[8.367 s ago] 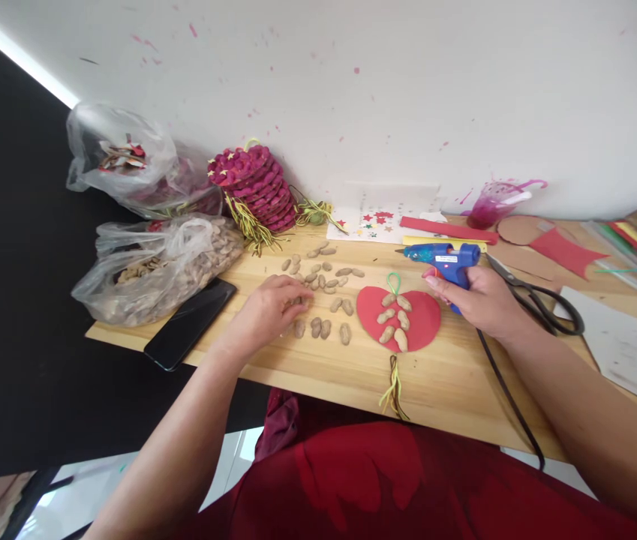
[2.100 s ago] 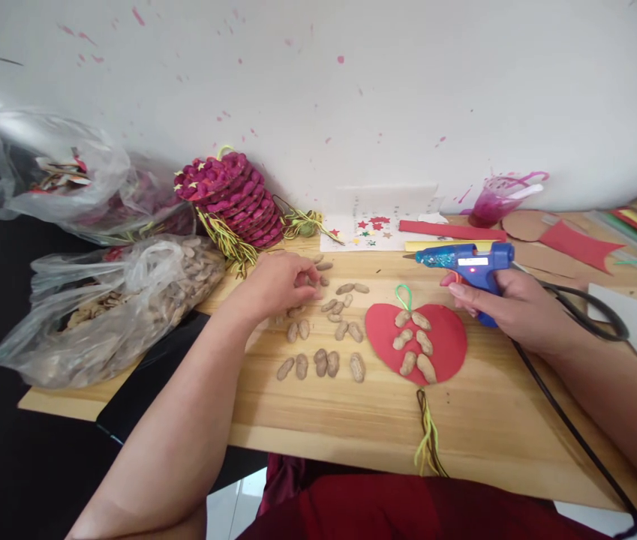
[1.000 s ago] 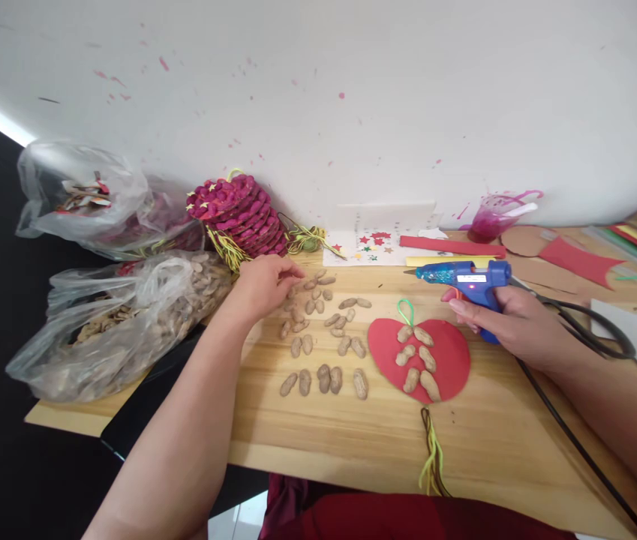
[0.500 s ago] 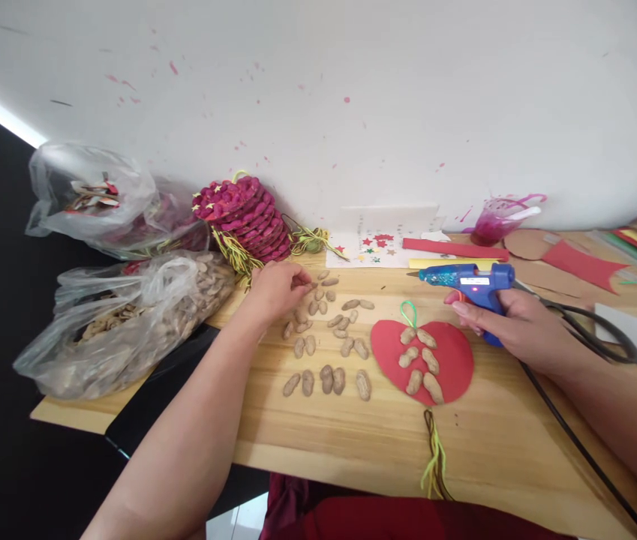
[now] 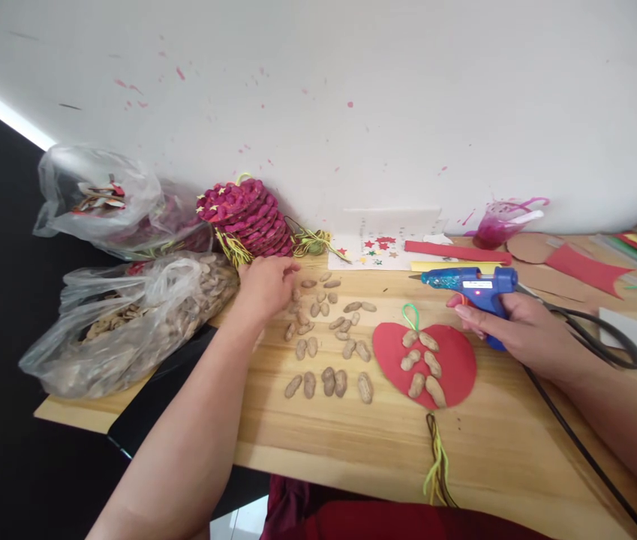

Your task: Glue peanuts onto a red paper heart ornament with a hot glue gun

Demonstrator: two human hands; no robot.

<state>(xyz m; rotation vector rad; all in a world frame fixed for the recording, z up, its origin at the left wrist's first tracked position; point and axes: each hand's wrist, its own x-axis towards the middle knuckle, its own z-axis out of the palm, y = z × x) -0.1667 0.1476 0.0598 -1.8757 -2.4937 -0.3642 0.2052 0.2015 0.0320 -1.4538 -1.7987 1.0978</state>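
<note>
My left hand (image 5: 265, 283) rests among loose peanuts (image 5: 323, 330) scattered on the wooden table (image 5: 352, 442), its fingers curled over the shells at the far left of the pile; what they hold is hidden. My right hand (image 5: 512, 330) grips a blue glue gun (image 5: 473, 283) with its nozzle pointing left. Just below the nozzle lies a red paper heart (image 5: 453, 360) with a green loop, several peanuts stuck down its middle, and a yarn tassel (image 5: 436, 469) at its tip.
Two clear plastic bags (image 5: 127, 315) sit at the left, the nearer one full of peanuts, with a black phone (image 5: 149, 397) under it. A stack of magenta peanut hearts (image 5: 247, 217) leans on the wall. Star stickers (image 5: 377, 251), scissors (image 5: 605, 337), paper strips and cardboard lie at the back right.
My left hand has shifted slightly back and left over the peanut pile. The right hand has held the glue gun in place throughout. The camera view has drifted a little.
</note>
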